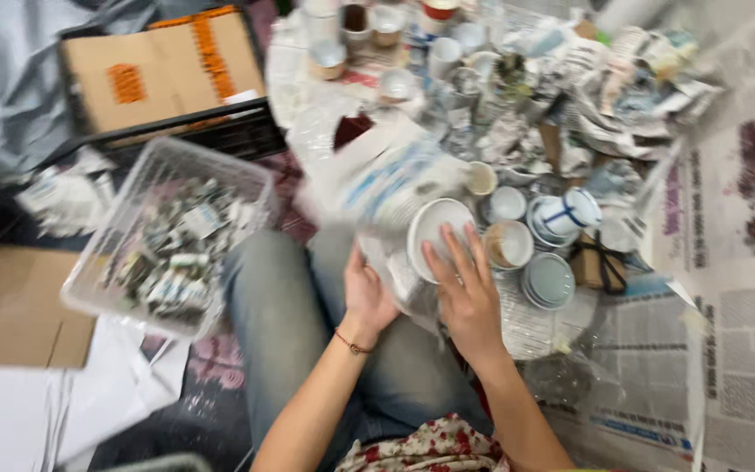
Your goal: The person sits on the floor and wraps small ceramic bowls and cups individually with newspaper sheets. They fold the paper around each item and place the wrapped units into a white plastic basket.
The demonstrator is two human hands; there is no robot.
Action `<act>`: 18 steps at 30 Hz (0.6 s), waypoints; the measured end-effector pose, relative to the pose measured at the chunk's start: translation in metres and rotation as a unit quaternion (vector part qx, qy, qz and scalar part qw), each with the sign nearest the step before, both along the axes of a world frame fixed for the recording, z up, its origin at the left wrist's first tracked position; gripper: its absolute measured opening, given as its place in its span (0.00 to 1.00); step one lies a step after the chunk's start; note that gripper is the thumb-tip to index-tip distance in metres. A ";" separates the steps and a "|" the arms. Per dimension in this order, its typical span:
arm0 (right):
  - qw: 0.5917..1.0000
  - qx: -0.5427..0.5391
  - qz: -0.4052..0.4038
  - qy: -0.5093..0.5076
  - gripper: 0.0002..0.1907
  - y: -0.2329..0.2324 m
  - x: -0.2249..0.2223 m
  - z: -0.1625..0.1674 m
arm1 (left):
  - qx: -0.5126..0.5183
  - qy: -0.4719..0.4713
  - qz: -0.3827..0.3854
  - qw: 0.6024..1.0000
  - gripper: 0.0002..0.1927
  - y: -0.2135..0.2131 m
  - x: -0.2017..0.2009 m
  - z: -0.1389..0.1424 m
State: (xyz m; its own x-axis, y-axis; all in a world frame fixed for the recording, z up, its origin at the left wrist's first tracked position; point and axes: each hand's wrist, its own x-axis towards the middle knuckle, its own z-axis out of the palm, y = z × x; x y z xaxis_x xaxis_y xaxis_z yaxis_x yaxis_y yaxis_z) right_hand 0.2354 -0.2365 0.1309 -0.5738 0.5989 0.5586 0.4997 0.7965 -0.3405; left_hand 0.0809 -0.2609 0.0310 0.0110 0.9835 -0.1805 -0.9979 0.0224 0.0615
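Observation:
A white ceramic bowl [435,229] stands tilted on its edge over my lap, partly wrapped in a sheet of newspaper [376,179] that is blurred with motion. My right hand [467,293] lies flat against the bowl's inner face with fingers spread. My left hand [367,293], with a thin red bracelet at the wrist, grips the paper and the bowl's left side from below. My jeans-clad legs lie underneath.
A clear plastic basket [239,175] of small wrapped items sits at left. A black crate [236,133] holds flattened cardboard behind it. Cups, small bowls and stacked saucers [549,280] crowd the right, with crumpled newspaper [587,96] beyond and newspaper sheets [736,350] on the floor.

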 end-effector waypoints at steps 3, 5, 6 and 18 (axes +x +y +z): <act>0.998 0.021 0.049 -0.034 0.38 -0.013 -0.025 0.001 | 0.048 0.048 0.095 0.993 0.29 -0.008 -0.006 -0.023; 0.995 0.028 0.080 -0.049 0.37 -0.017 -0.040 0.001 | 0.057 0.119 0.124 0.983 0.30 -0.011 -0.019 -0.037; 0.994 0.018 0.096 -0.052 0.37 -0.019 -0.045 0.002 | 0.062 0.101 0.121 0.986 0.30 -0.012 -0.025 -0.041; 0.985 -0.048 0.164 -0.006 0.24 -0.003 -0.074 -0.027 | 0.017 0.202 0.186 0.961 0.15 -0.006 -0.070 -0.019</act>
State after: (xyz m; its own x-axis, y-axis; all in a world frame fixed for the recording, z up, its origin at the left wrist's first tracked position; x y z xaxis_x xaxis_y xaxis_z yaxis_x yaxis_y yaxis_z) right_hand 0.1615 -0.2396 0.1044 -0.7521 0.4295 0.4999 0.2250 0.8803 -0.4178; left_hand 0.0111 -0.2669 0.0120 -0.4064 0.9114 -0.0640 -0.8309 -0.3396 0.4407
